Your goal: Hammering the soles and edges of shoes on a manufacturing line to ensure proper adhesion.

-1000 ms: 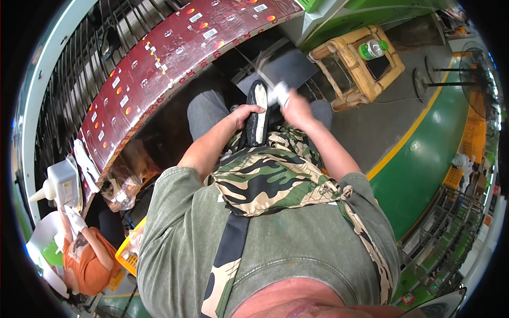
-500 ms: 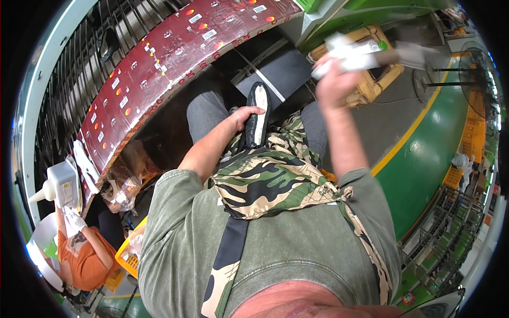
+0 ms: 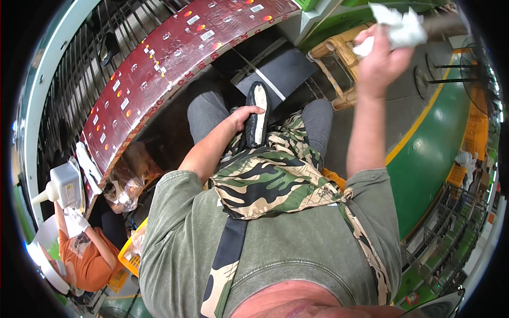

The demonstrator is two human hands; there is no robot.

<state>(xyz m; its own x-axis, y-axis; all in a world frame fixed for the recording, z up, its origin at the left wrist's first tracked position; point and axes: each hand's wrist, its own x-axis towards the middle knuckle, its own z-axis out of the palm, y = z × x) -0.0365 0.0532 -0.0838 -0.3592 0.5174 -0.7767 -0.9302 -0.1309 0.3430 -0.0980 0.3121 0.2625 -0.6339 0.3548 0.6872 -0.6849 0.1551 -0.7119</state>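
Observation:
My left hand [image 3: 244, 115] grips a black shoe upper [image 3: 260, 124] that stands on my lap with its pale underside toward me. My thumb lies over the pale strip. Raised far out to the upper right, my right hand [image 3: 384, 63] is closed around a tool wrapped in crumpled white material [image 3: 405, 29]. A dark bar-like end sticks out of the wrapping to the right; motion blurs it, and its kind cannot be made out. The two hands are well apart. Under the shoe lies my camouflage apron [image 3: 265, 183].
A conveyor-side bench covered in dark red printed sheet [image 3: 159, 69] curves along the left. Ahead sit a dark box [image 3: 281, 69] with a pale strap and a bamboo stool frame [image 3: 334, 69]. A fan [image 3: 424, 82] stands right. At lower left, a person in orange [image 3: 87, 254] handles a white bottle [image 3: 66, 185].
My right hand has swung up and to the right with the white-wrapped tool, away from the shoe upper. My left hand and the shoe upper have stayed in place.

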